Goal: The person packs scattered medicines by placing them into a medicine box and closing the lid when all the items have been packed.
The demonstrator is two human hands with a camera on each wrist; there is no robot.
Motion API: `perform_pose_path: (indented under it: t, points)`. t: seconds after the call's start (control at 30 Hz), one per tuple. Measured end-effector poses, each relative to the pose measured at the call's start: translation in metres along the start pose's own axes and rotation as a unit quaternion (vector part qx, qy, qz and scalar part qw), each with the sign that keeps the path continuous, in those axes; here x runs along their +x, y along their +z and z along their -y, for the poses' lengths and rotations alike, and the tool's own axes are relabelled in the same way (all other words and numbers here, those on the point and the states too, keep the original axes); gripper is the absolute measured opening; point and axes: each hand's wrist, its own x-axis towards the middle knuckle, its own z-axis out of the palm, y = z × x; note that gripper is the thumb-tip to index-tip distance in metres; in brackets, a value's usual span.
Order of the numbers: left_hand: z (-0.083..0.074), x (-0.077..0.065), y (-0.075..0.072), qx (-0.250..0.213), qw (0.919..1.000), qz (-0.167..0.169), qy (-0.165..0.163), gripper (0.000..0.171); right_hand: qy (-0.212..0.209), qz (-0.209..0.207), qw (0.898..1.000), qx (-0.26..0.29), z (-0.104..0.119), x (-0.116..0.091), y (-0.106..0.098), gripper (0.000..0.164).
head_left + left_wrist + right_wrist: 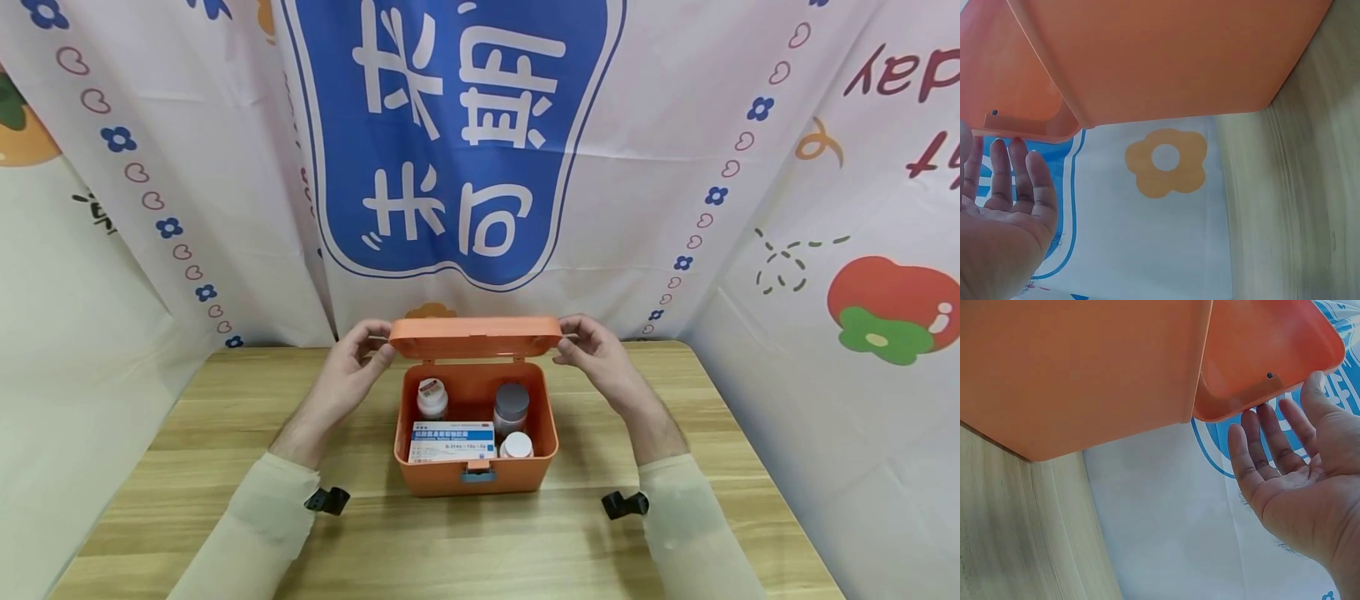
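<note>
An orange medicine box (472,479) with a blue latch stands on the table, its hinged lid (474,329) raised at the back. My left hand (356,362) holds the lid's left end, thumb toward the front. At the right end my right hand (596,358) holds the lid, and the right wrist view has its thumb and fingers (1279,440) at the rim. Inside are a white and blue medicine carton (452,442), a white bottle (432,400) at back left, a grey-capped bottle (512,404) at back right and a white-capped bottle (517,446) at front right.
The wood-grain table (480,550) ends at a printed cloth backdrop (637,208) behind the box. Cloth also hangs along both sides. A small black wrist device (327,501) sits at the left sleeve, and another black device (625,505) at the right.
</note>
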Motion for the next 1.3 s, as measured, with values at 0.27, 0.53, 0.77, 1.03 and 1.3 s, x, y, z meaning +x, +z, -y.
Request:
perform_pose_path:
  t: [0.27,0.53,0.77,1.03,1.3]
  points:
    - [0.003,-0.004,-0.002,0.006,0.9997,0.023,-0.005,0.033,0.008,0.024,1.000,-0.013,0.000,-0.005,-0.002,0.034]
    - [0.008,-0.007,-0.003,0.003,0.9990,0.041,0.017,0.032,0.001,0.046,0.997,-0.054,-0.003,-0.006,-0.005,0.037]
    - [0.011,-0.011,-0.006,-0.007,0.9960,0.072,0.052,0.032,0.013,0.062,0.994,-0.090,-0.005,-0.009,-0.008,0.036]
    - [0.014,-0.016,-0.012,-0.010,0.9933,0.103,0.052,0.032,0.013,0.109,0.990,-0.093,-0.008,-0.014,-0.012,0.044]
    - [0.018,-0.018,-0.015,0.018,0.9908,0.124,0.051,0.043,0.025,0.155,0.985,-0.073,-0.016,-0.014,-0.015,0.054]
